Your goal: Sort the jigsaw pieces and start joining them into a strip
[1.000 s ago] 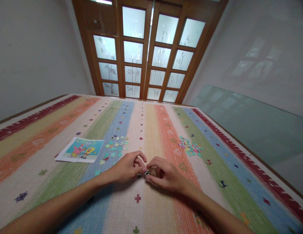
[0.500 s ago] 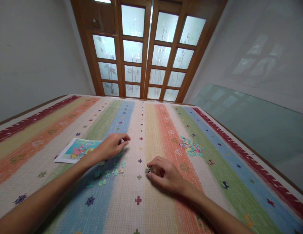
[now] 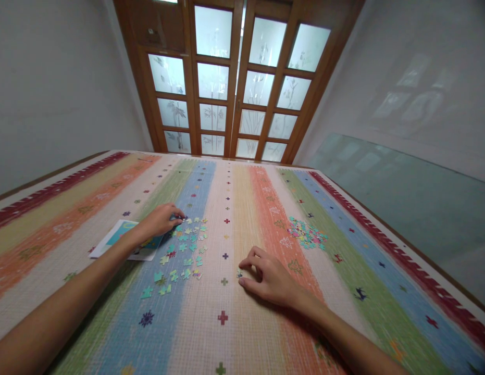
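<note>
Loose jigsaw pieces (image 3: 183,247), mostly turquoise, lie spread on the blue stripe of the cloth. At their far left edge is my left hand (image 3: 160,220), its fingers curled close together; whatever is between the fingertips is hidden. Partly under that forearm lies a printed cartoon picture sheet (image 3: 109,244). My right hand (image 3: 268,276) rests on the yellow stripe, thumb and index finger closed around a small puzzle piece (image 3: 239,273) down at the cloth.
A dense pile of puzzle pieces (image 3: 307,233) sits to the right on the cloth. The striped tablecloth (image 3: 222,344) covers the table. Beyond are wooden doors with frosted panes (image 3: 213,80), and a greenish glass panel (image 3: 402,177) leans at the right wall.
My left hand has moved left and slightly away from me, uncovering more of the loose pieces. My right hand has stayed nearly in place with its piece.
</note>
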The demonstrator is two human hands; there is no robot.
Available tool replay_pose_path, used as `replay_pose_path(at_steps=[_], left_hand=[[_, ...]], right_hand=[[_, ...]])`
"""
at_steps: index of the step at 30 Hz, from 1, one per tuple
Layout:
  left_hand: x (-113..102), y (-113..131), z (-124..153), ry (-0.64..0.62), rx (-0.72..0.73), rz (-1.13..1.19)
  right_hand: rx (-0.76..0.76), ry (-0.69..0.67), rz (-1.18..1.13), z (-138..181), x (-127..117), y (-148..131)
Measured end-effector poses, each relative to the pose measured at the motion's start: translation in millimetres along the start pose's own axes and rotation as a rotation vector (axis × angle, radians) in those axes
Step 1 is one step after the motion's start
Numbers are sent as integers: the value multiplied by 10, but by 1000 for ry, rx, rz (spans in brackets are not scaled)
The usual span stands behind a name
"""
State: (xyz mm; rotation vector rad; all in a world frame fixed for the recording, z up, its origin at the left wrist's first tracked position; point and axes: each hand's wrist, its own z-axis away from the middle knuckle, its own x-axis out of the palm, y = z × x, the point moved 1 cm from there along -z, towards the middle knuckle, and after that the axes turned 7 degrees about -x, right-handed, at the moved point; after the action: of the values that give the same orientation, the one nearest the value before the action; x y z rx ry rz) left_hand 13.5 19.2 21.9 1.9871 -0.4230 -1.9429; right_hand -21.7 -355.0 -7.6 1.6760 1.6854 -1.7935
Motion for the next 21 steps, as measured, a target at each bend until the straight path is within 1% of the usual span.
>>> replay_pose_path(at_steps=[6,9,11,14,16,18,21], left_hand=[[-7,-15,3,37,-33,26],[-60,5,20,35,-43,48],[-116,63,40,39,-40,93],[-178,245,95,13,0,196],[-165,418,156,-53,59,265],[-92,605,237,-105,131,357],[120,857,388,-182,181,534]], right_hand=[[-18,14,34,19,20,11],[-18,20,45,26,26,12],[-19,19,45,25,25,5],[-31,35,35,15,9,-16],[-39,58,3,7,-11,-32],[-37,76,-59,2,-33,-50],[-31,87,-163,0,-59,-88]])
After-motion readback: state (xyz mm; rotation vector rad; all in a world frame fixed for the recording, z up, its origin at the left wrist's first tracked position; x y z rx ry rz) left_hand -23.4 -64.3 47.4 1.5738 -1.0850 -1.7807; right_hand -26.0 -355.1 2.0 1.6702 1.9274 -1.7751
